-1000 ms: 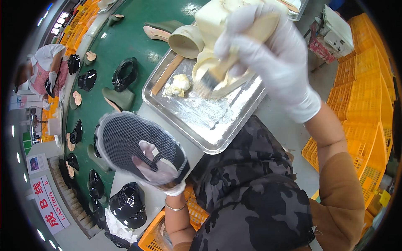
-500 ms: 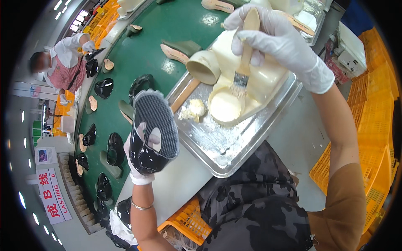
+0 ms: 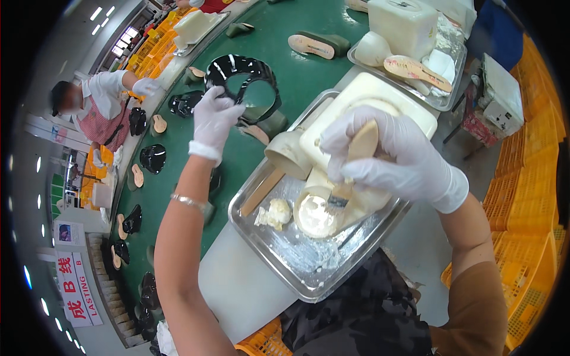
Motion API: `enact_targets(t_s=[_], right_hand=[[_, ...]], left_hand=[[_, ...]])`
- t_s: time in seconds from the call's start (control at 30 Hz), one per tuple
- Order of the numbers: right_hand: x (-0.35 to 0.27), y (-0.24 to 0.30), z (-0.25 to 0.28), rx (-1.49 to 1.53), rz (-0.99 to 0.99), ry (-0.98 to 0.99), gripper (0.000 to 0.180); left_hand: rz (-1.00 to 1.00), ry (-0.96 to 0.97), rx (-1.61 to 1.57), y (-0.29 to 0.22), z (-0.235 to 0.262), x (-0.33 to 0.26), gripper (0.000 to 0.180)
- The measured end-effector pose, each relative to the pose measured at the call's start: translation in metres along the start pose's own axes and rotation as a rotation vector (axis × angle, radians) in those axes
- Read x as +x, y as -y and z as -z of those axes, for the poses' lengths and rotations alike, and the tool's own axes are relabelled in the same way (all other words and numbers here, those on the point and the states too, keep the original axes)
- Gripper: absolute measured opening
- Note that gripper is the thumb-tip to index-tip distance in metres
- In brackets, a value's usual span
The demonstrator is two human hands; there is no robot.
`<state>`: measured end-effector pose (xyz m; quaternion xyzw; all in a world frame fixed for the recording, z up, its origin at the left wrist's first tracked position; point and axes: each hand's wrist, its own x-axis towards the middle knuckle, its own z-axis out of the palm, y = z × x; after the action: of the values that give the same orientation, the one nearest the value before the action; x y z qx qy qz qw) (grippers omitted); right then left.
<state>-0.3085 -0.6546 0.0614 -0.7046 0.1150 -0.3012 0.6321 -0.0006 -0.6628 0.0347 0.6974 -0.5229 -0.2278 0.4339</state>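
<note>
A glossy black ring-shaped shoe upper (image 3: 240, 68) is over the green bench (image 3: 285, 26), just beyond the outstretched white-gloved left hand (image 3: 217, 118), the nearer one. Its fingers meet the near edge; whether they pinch it, I cannot tell. The bent-armed white-gloved right hand (image 3: 401, 157) grips a wooden-handled paintbrush (image 3: 363, 145), slanting down-left into a cream cup (image 3: 303, 228).

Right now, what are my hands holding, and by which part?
Your right hand holds the brush by its handle; your left hand is at a black upper, grip unclear.
</note>
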Motion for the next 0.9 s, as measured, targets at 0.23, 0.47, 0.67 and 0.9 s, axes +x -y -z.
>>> enact_targets(t_s=[0.23,0.47,0.67,0.9], right_hand=[[0.001,0.005,0.001,-0.091,0.025,0.052,0.018],[-0.004,0.004,0.001,-0.061,-0.044,0.022,0.021],[0.002,-0.007,0.000,-0.160,0.103,-0.070,0.027],[-0.007,0.002,-0.030,-0.152,-0.037,-0.194,0.020]], left_hand=[[-0.084,-0.141,0.510,0.040,-0.054,0.063,0.023],[-0.057,-0.128,0.556,0.067,-0.076,0.079,0.027],[-0.227,-0.180,0.264,0.078,-0.038,0.028,0.026],[0.102,-0.063,0.159,0.075,0.046,-0.229,0.024]])
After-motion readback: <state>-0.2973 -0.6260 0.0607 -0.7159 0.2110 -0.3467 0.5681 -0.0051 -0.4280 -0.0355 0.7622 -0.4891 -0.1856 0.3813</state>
